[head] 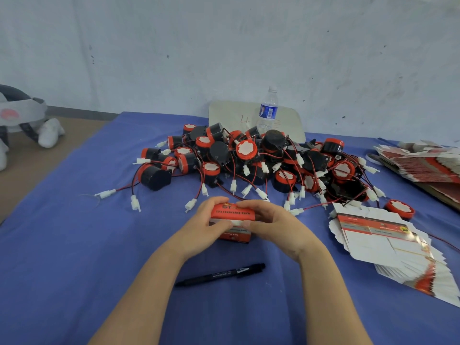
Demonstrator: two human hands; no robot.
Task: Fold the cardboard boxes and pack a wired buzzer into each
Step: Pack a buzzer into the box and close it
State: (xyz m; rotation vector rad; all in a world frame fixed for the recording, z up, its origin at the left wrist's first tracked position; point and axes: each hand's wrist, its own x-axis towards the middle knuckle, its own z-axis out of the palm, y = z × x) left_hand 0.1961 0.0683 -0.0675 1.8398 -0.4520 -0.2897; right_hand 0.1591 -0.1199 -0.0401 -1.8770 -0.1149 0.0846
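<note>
Our 2 bare forearms reach in from the bottom edge, and between them a black pen (pixel 221 275) lies on the blue tablecloth (pixel 74 245), tilted with its cap end to the right. Just beyond the pen we hold 1 small red and white box (pixel 232 214) in both hands. Our left hand (pixel 201 230) grips its left end with curled fingers, and our right hand (pixel 273 226) grips its right end the same way, with both thumbs pressed on the near face. The box sits close to the cloth, though we cannot tell whether it touches. To the right of our hands, a fanned stack of flat unfolded boxes (pixel 378 245) lies on the cloth, with 1 loose buzzer (pixel 399 209) just past its far corner. Behind the held box spreads a big pile of black and red buzzers (pixel 249 155), their red and black wires and white plugs trailing toward us. A second stack of flat boxes (pixel 423 163) lies at the far right. Behind the pile stands a water bottle (pixel 267 112) in front of a white board (pixel 224 115) leaning at the wall. Off the cloth at far left we see a grey and white object (pixel 20 113) that we cannot identify.
</note>
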